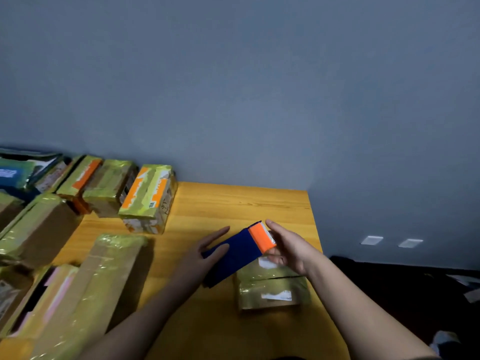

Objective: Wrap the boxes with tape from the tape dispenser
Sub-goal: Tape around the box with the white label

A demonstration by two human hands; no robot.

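1. Yellowish glossy film already covers most of what lies on the wooden table (pixel 241 203): a row of taped boxes (pixel 149 198) stands along the wall at the far left, and larger taped cartons (pixel 109 276) lie nearer on the left side. By their look, these are finished.

2. Blue with an orange cutter head, the tape dispenser (pixel 241 249) is held up above the table between both hands, its toothed edge pointing up and to the right.

3. The right hand (pixel 288 249) curls round the orange end, its thumb underneath and its fingers over the far side, so it has a real hold.

4. The left hand (pixel 205 252) lies with straight fingers along the blue body's left side, steadying more than gripping; its thumb rests on the blue face.

5. Directly below the dispenser sits a small box (pixel 272 289), near the table's right edge. Shiny film shows on its top and a dark seam runs across it, so I judge it partly wrapped and the one in hand.

6. No strip of tape can be seen running from the dispenser to this box; whether a free end is pulled out I cannot tell.

7. What seems left: more passes on the small box, then whatever bare boxes remain out of view.
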